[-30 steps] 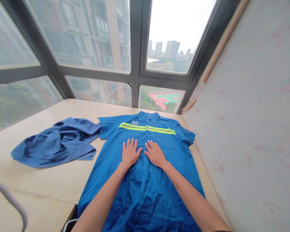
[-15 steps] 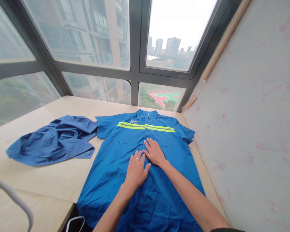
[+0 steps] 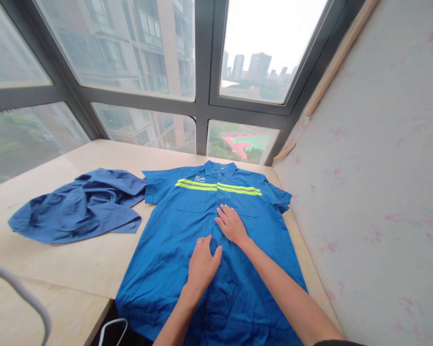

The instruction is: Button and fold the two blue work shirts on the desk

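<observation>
A blue short-sleeved work shirt lies spread face up, its collar toward the window and a yellow-green reflective stripe across the chest. My right hand rests flat on the shirt just right of its front placket, below the stripe, fingers stretched out. Lower and to the left, my left hand is on the shirt front beside the placket, thumb apart from the fingers, which are bent a little and partly hidden from me. Neither hand shows anything held. Left of the shirt, a crumpled blue garment touches or nearly touches its sleeve.
A pale wooden surface carries both garments. Grey window frames close off the back, and a flowered wall borders the right. At lower left are a grey curved tube and a white cable-like loop.
My left hand has drawn back a little toward me and its fingers have bent. The right hand stays at nearly the same spot. The view has shifted slightly.
</observation>
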Tool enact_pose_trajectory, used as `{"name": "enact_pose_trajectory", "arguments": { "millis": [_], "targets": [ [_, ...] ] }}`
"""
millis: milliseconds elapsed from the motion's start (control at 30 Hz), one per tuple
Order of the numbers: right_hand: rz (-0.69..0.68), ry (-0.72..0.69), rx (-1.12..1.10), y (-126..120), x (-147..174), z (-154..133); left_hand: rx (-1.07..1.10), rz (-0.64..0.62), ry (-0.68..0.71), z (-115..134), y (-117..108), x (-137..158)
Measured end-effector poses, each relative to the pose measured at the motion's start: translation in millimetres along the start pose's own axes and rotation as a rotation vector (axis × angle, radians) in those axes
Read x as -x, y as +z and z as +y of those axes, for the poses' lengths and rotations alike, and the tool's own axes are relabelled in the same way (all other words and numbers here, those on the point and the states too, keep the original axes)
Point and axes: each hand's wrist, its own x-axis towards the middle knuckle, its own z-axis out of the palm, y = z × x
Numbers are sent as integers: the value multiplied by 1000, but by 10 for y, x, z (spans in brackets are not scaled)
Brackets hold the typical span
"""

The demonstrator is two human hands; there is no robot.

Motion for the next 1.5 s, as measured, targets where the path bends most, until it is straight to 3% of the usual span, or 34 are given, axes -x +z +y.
{"name": "enact_pose_trajectory", "arguments": {
  "millis": [133, 333, 467, 833, 1500],
  "targets": [
    [15, 0, -11, -14, 3, -8, -30, -16, -22, 60, -3, -25],
    [4, -2, -2, -7, 3, -2, 108, -216, -117, 73, -98, -123],
    [14, -4, -9, 11, 2, 13, 199, -266, -118, 17, -164, -94],
    [26, 2, -37, 15, 3, 13, -38, -337, -134, -29, -327, 158],
    [45, 3, -44, 35, 2, 22, -56, -501, -195, -232, -455, 940]
  ]
}}
